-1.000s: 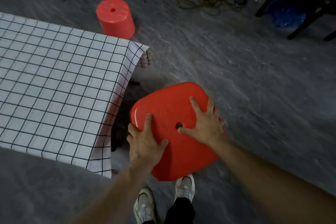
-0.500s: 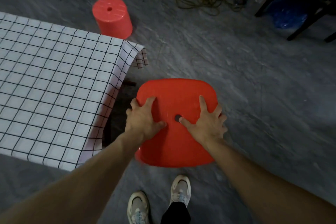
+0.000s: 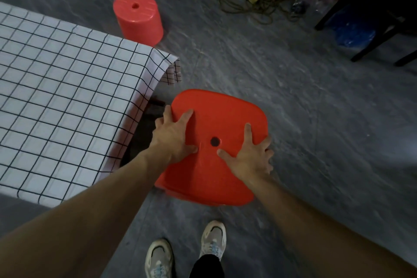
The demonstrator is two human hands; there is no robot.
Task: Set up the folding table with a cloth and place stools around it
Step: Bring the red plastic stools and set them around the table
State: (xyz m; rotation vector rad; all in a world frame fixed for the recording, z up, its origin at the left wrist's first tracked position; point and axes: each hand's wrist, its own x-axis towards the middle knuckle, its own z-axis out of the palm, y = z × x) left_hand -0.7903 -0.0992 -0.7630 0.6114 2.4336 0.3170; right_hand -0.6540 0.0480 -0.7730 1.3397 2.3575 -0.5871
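A red square stool [image 3: 216, 117] with a hole in its seat is beside the right end of the table, just above my feet. My left hand [image 3: 173, 136] grips its left edge, thumb on the seat and fingers over the side. On the right edge, my right hand [image 3: 250, 158] grips with thumb and forefinger on top and the other fingers wrapped over the rim. The table carries a white cloth with a black grid [image 3: 67, 97], whose corner hangs down close to the stool. A second red stool [image 3: 138, 20] stands on the floor behind the table's far corner.
My two shoes [image 3: 213, 239] are on the grey floor below the stool. Tangled cables and a power strip [image 3: 250, 0] lie at the back. Dark chair legs [image 3: 379, 38] and a blue bag [image 3: 354, 29] are at the far right. Open floor lies right of the stool.
The stool has swung from tilted to square with the table end and moved forward, away from my body. Both hands kept their hold on its edges.
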